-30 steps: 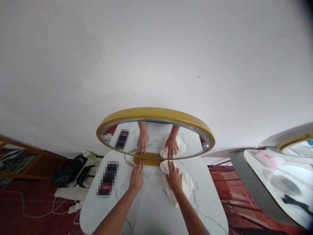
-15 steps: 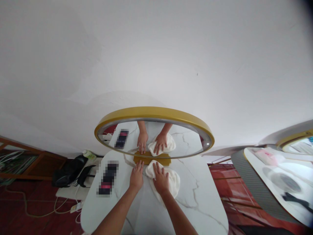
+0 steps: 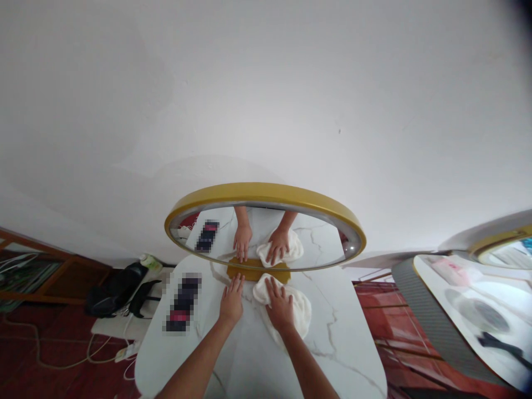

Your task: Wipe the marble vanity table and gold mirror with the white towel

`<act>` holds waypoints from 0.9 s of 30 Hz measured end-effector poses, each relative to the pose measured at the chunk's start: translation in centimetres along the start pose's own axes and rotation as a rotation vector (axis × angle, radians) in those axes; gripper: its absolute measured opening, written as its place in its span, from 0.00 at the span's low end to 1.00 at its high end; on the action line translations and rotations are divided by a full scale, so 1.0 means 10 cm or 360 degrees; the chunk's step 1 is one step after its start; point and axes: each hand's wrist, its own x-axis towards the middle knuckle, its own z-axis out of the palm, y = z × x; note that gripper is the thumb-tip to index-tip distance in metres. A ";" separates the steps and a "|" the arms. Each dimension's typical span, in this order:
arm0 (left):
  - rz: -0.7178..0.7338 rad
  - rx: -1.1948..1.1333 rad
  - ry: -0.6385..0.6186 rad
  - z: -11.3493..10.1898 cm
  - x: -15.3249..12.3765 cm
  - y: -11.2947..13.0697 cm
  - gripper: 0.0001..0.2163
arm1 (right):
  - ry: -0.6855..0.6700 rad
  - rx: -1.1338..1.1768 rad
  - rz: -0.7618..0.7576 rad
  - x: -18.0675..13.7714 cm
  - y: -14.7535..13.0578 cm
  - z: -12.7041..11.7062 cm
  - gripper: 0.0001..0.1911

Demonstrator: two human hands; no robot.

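My right hand (image 3: 279, 303) lies flat, fingers spread, pressing on a white cloth (image 3: 300, 308) on the white marble tabletop (image 3: 341, 338), just in front of the mirror's gold base (image 3: 254, 272). My left hand (image 3: 231, 300) rests flat on the bare marble to the left of the cloth, fingers stretched out, holding nothing. A round gold-framed mirror (image 3: 266, 193) stands at the table's far edge and reflects both hands and the cloth.
A blurred-out dark object (image 3: 183, 302) lies on the table's left side. On the floor to the left are a black bag (image 3: 116, 288), cables and a power strip (image 3: 123, 351). Another mirrored table (image 3: 469, 316) stands at the right. A white wall fills the background.
My right hand slid the cloth leftward toward the mirror's base, then back slightly right. My left hand stayed flat in the same spot.
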 end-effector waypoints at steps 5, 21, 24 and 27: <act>-0.0004 -0.0003 -0.0004 -0.01 -0.01 -0.01 0.40 | -0.0034 -0.0030 0.0121 -0.08 0.22 -0.07 0.44; 0.0023 -0.0027 0.0009 0.02 0.02 -0.03 0.38 | -0.0004 0.0052 -0.0057 0.05 -0.40 -0.02 0.45; 0.0032 -0.0013 0.0036 0.01 0.02 -0.04 0.38 | -0.0016 0.0076 -0.0084 0.09 -0.48 -0.01 0.45; 0.0033 0.0002 0.0019 0.00 0.02 -0.03 0.37 | -0.0012 0.0076 -0.0100 0.11 -0.45 0.00 0.45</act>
